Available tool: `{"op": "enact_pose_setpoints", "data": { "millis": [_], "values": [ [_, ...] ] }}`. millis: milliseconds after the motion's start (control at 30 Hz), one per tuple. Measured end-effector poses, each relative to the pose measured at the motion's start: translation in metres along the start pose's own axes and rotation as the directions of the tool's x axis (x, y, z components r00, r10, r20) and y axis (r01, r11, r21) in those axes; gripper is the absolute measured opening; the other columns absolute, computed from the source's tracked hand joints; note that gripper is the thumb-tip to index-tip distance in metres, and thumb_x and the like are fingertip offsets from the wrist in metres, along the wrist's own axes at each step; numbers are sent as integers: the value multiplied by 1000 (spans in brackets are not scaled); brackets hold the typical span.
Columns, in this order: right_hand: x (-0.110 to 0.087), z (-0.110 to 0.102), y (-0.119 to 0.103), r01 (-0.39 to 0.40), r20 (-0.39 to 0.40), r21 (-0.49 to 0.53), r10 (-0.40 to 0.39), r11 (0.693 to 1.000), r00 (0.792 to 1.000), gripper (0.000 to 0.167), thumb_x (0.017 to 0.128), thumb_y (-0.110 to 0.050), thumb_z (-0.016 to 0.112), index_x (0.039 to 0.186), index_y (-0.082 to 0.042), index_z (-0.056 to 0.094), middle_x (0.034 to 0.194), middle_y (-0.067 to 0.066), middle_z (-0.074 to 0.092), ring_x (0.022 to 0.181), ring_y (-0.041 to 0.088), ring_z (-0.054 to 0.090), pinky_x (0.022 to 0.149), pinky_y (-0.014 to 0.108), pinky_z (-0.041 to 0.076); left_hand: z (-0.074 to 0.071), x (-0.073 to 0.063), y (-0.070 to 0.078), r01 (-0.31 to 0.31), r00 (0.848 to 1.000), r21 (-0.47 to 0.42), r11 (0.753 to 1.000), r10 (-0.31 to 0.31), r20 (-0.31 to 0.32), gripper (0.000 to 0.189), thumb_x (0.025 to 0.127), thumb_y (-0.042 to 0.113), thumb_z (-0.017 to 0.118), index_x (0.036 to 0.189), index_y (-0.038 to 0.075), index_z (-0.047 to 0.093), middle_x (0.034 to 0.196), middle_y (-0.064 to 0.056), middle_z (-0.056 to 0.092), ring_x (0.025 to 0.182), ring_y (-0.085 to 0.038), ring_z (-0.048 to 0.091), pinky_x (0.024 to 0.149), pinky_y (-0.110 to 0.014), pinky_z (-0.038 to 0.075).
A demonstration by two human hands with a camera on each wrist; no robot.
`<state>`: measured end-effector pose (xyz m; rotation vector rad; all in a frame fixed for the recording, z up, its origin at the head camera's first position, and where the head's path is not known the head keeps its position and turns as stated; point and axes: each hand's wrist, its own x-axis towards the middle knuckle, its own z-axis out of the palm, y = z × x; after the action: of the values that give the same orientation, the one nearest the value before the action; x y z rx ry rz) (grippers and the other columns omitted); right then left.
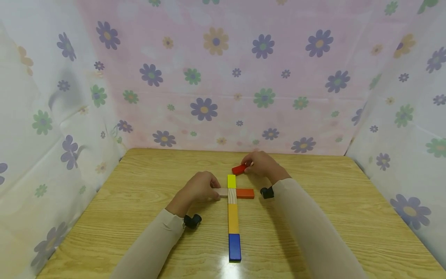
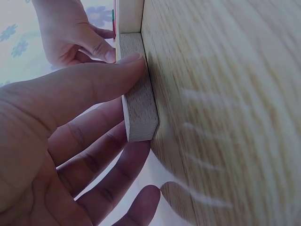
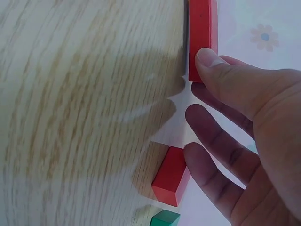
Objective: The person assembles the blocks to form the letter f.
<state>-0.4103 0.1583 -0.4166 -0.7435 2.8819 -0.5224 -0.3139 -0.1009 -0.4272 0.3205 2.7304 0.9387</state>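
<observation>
My left hand [image 1: 201, 187] pinches a pale wooden block [image 2: 141, 101] between thumb and fingers. That block butts against the left side of a row of blocks running away from me. From near to far the row has a blue block [image 1: 235, 247], an orange-yellow block [image 1: 233, 219], a striped plain wood block [image 1: 232, 196] and a yellow block [image 1: 231, 181]. An orange-red block [image 1: 245, 193] juts out to the right of the striped one. Beyond the yellow block, my right hand [image 1: 261, 164] grips one end of a red block [image 3: 201, 40] with thumb and index finger.
In the right wrist view, a smaller red block [image 3: 170, 176] stands by the right hand's other fingertips, with a green block [image 3: 164, 218] near it. A flowered curtain [image 1: 230, 77] borders the wooden table [image 1: 139, 174] at the back and sides.
</observation>
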Motion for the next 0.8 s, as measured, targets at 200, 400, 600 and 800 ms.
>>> {"op": "enact_pose_setpoints", "data": {
  "millis": [200,400,600,800],
  "values": [
    [0,3,1,-9,-13,-10,9,1000,1000,26,94,-16,78,119,-16,77,113,4,74,105,26,65,100,48,52,0,-1,2,10,1000,-2,1000,-10,-1,26,75,19,93,98,17,80,100,0,72,90,-20,62,90,-41,55],
    [1,7,1,-23,-23,6,23,1000,999,28,94,-16,77,122,-16,77,114,4,75,105,25,66,100,47,52,1,0,2,11,1000,2,1000,-11,-4,26,75,20,93,98,18,80,100,1,72,91,-20,62,90,-42,55],
    [0,7,-2,-27,-28,27,28,999,999,29,94,-15,77,123,-15,76,116,5,75,105,26,67,100,47,53,1,1,1,22,1000,-3,1000,-22,-1,27,75,20,94,98,18,80,100,1,72,92,-20,63,92,-42,55],
    [-1,7,-3,-39,-20,35,39,999,999,30,94,-15,77,125,-15,76,117,5,75,104,25,67,100,47,53,1,1,0,16,1000,-7,1000,-16,0,27,75,19,93,99,17,80,100,1,72,92,-19,63,91,-42,55]
  ]
}}
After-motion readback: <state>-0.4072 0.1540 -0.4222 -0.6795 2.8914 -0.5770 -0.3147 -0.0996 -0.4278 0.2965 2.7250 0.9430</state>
